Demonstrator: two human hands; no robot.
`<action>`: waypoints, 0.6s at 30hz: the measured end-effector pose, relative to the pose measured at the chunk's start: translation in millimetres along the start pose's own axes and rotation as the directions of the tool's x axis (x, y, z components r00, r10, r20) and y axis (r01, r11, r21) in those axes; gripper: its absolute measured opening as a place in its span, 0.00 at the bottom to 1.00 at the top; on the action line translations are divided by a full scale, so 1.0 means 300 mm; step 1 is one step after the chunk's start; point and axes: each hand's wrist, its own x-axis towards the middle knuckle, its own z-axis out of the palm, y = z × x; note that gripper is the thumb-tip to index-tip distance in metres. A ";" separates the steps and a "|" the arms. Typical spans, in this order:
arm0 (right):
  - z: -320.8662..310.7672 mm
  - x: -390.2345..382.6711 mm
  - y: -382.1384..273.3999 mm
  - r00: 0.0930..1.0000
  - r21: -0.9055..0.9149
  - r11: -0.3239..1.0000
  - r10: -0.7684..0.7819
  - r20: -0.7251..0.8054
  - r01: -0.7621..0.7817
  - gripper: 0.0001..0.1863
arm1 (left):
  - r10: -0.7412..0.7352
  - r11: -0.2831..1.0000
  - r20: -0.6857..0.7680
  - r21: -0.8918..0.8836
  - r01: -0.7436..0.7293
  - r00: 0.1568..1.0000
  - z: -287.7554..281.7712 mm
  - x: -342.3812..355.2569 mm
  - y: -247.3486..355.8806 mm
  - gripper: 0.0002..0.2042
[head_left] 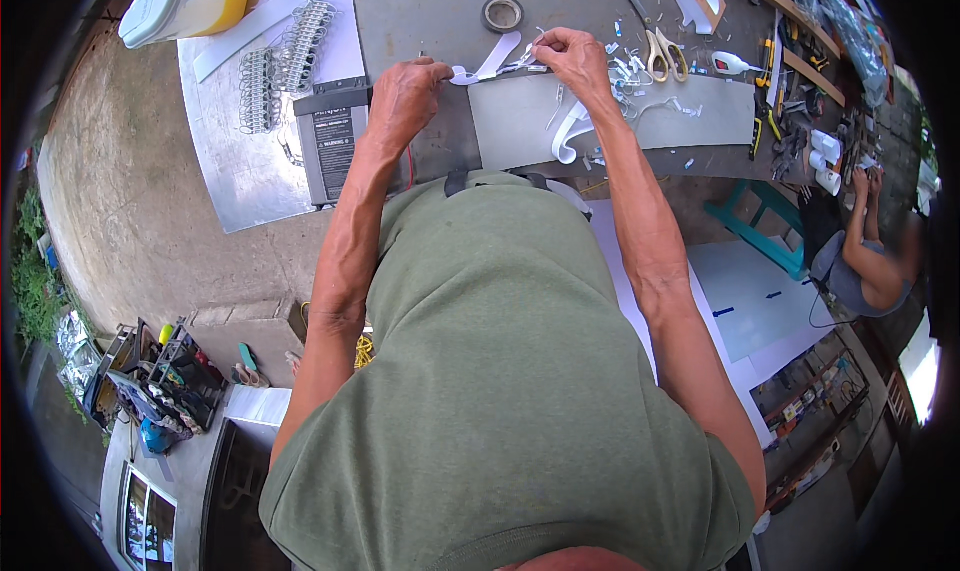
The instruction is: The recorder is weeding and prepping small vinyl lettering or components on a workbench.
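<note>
My left hand point(408, 93) is closed, its fingertips pinched together beside the end of a curled white strip point(497, 57). What lies between those fingers is too small to make out. My right hand point(574, 59) is also closed, pinching a small thin white piece point(528, 59) near the strip's other side. Below both hands lies a grey flat sheet point(515, 121) on the dark table. A dark roll of tape point(502, 13) rests just beyond the hands. Scissors with beige handles point(667, 57) and several small white pieces point(628, 73) lie right of my right hand.
A grey box-shaped battery point(335, 149) stands left of my left forearm, near wire coils point(305, 46) and a lidded container point(180, 9). A looped white strip point(572, 136) hangs at the table edge. Right are tools, a glue bottle point(735, 63), a green stool point(762, 221) and another person point(868, 261).
</note>
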 end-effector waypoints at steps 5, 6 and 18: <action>-0.009 0.002 -0.021 0.999 -0.110 0.994 0.008 0.046 -0.003 0.13 | 0.022 0.990 -0.014 0.138 -0.020 1.000 0.001 -0.008 0.005 0.09; -0.009 0.003 -0.022 0.999 -0.069 0.998 0.014 0.045 -0.011 0.12 | 0.033 0.986 -0.030 0.163 -0.027 0.999 0.008 -0.009 0.001 0.09; -0.010 0.015 -0.002 0.998 0.014 0.999 0.033 0.060 -0.034 0.13 | 0.263 0.956 -0.081 0.155 -0.248 0.961 0.070 0.070 0.178 0.09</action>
